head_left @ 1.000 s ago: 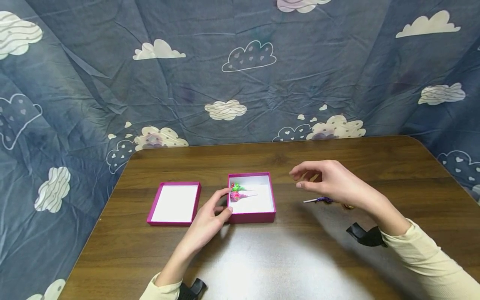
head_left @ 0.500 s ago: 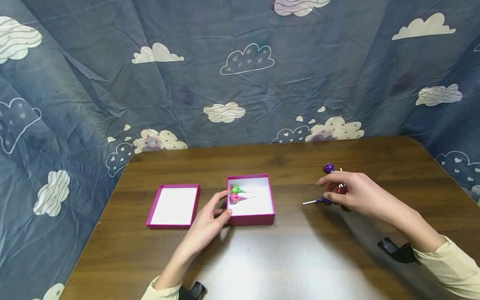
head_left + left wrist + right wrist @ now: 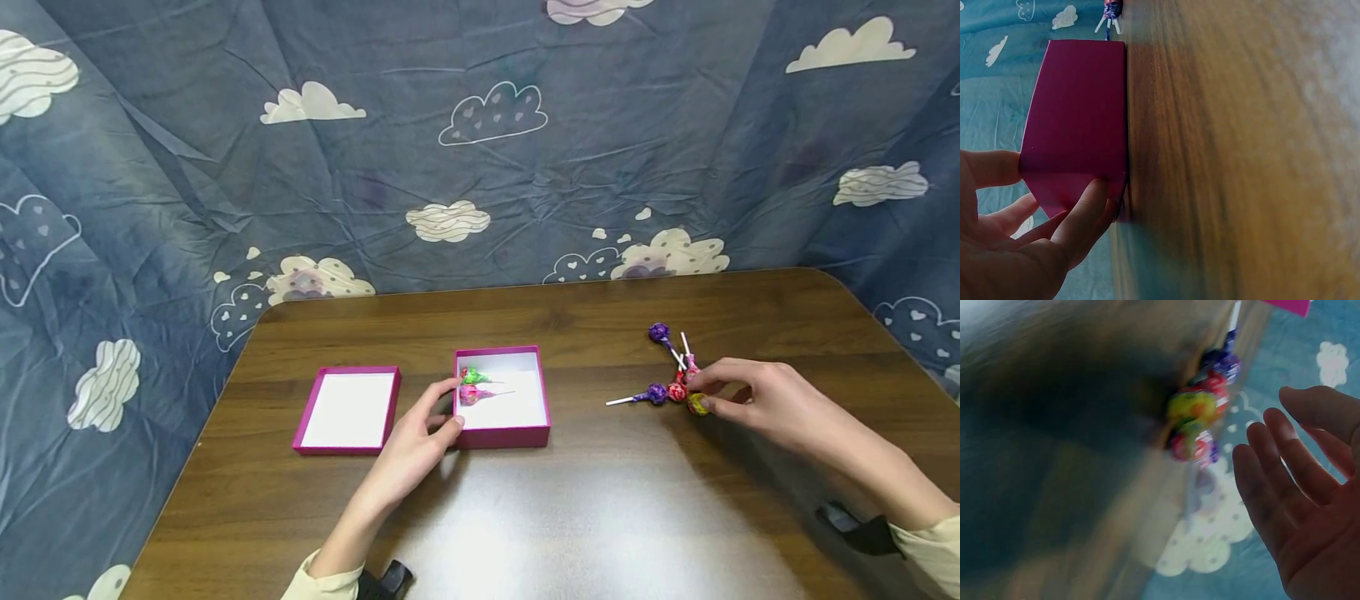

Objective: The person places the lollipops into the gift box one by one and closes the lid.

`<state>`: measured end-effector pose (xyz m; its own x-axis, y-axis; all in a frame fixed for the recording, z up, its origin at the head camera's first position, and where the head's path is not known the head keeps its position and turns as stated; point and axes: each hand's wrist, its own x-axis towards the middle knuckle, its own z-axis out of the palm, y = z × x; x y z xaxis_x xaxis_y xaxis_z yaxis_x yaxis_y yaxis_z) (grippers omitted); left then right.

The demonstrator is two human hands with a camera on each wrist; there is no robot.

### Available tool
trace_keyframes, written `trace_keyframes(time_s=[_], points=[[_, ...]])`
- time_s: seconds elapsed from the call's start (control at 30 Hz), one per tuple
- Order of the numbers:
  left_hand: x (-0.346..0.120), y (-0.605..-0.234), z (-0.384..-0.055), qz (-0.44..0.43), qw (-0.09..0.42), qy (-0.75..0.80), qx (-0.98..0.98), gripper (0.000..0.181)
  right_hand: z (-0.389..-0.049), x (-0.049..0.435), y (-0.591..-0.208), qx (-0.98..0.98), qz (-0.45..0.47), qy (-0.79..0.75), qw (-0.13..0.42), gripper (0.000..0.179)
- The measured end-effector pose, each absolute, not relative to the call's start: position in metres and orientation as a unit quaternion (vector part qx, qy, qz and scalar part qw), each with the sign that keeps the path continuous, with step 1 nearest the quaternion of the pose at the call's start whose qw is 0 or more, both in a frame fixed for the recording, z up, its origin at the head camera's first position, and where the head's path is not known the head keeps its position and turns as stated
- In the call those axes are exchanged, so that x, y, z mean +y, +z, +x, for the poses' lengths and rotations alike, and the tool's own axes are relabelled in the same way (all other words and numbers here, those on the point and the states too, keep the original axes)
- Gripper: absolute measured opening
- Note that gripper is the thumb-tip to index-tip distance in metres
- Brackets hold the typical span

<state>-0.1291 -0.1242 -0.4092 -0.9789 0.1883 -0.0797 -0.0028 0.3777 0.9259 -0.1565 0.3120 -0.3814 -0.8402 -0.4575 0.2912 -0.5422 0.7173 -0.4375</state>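
Note:
My left hand [image 3: 411,446] holds the left side of an open magenta box [image 3: 504,437], its thumb by the near corner and a finger at the rim. Inside the box lie a green lollipop [image 3: 474,376] and a pink lollipop [image 3: 469,394]. My right hand [image 3: 768,400] hovers with relaxed, parted fingers over a cluster of lollipops. Nearest its fingertips are a yellow lollipop [image 3: 698,404] and a pink lollipop [image 3: 692,372], partly covered by the hand. A red lollipop [image 3: 677,391] and two purple ones lie beside them. The right wrist view shows nothing held in the hand.
A magenta lid [image 3: 351,408] with a white inside lies on the table, left of the box. The wooden table [image 3: 510,517] ends at the back against a blue cloth [image 3: 360,192] printed with clouds.
My right hand has moved right and down from beside the box to the lollipop cluster, uncovering several lollipops. The left hand stays at the box.

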Motion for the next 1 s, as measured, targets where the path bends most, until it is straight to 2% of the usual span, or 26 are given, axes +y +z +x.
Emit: trace_keyframes(time_s=[0.27, 1.0], points=[[-0.124, -0.408, -0.128, 0.048, 0.085, 0.559, 0.824, 0.052, -0.155, 0.328, -0.395, -0.933, 0.24, 0.259, 0.073, 0.03], [-0.124, -0.409, -0.13, 0.054, 0.093, 0.556, 0.824, 0.051, -0.162, 0.328, -0.417, -0.945, 0.173, 0.277, -0.02, 0.02]])
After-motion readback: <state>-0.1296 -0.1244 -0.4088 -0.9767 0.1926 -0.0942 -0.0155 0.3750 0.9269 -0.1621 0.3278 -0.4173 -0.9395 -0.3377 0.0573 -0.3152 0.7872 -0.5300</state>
